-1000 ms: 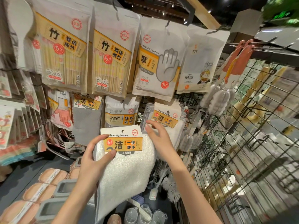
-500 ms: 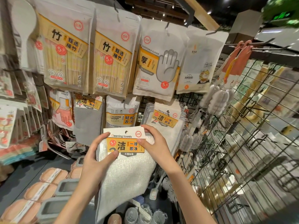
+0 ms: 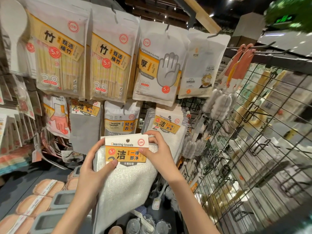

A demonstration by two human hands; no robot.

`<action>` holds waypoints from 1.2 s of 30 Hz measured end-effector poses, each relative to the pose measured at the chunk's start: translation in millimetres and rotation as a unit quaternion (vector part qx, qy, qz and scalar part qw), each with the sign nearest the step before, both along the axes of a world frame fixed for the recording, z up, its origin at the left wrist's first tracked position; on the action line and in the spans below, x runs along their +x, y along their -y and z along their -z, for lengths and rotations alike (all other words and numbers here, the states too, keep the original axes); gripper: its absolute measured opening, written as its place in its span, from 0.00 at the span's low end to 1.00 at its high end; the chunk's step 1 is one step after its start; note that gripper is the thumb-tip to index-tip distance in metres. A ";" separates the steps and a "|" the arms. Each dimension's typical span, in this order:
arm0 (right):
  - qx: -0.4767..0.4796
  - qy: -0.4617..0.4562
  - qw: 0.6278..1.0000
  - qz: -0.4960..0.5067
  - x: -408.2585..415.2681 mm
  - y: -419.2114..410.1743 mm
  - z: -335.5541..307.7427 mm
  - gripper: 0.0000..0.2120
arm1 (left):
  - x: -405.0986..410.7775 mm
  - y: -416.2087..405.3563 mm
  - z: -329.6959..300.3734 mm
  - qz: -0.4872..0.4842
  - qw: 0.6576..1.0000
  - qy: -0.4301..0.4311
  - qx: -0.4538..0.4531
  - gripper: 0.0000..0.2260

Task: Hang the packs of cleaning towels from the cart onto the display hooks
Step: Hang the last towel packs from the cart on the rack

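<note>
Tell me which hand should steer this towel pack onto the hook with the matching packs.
Right, probably. The right hand pinches the held pack at its header's right edge, nearest the hanging towel packs; the left hand grips lower left.

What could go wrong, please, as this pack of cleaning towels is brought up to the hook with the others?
The hang hole in the held pack is small, and the matching packs already crowd their hook, so the hole may miss the tip and the card may bend. The left hand and right hand pinch mainly the card header, so the limp towel below may swing and brush the cleaning sponge pack.
</note>
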State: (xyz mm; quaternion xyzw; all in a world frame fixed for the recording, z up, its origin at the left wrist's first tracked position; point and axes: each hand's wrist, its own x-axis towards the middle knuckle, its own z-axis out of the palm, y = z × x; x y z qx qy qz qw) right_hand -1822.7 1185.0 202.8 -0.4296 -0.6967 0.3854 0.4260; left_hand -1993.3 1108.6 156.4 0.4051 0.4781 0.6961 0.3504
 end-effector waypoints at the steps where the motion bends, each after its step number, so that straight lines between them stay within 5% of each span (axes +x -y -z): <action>1: -0.002 -0.005 1.000 -0.004 -0.1 0.3 -0.8 0.22 | -0.5 -0.5 -0.7 -0.003 1.000 -0.001 0.000 0.29; 10: -0.005 -0.040 0.999 -0.017 0.4 -2.5 -2.6 0.21 | -7.1 -5.4 4.2 -0.017 0.999 -0.010 -0.027 0.24; 15: -0.003 -0.065 0.998 -0.013 2.7 -5.3 -7.1 0.20 | -10.6 -8.1 5.1 0.032 0.999 0.030 -0.023 0.24; 19: -0.005 -0.098 0.995 -0.012 9.1 -6.4 -12.5 0.18 | -11.7 -12.0 -0.6 0.051 0.993 0.104 -0.025 0.14; 36: 0.044 -0.151 0.977 0.146 63.9 -52.2 -10.1 0.21 | -20.3 -20.8 17.6 0.015 0.997 0.081 -0.002 0.20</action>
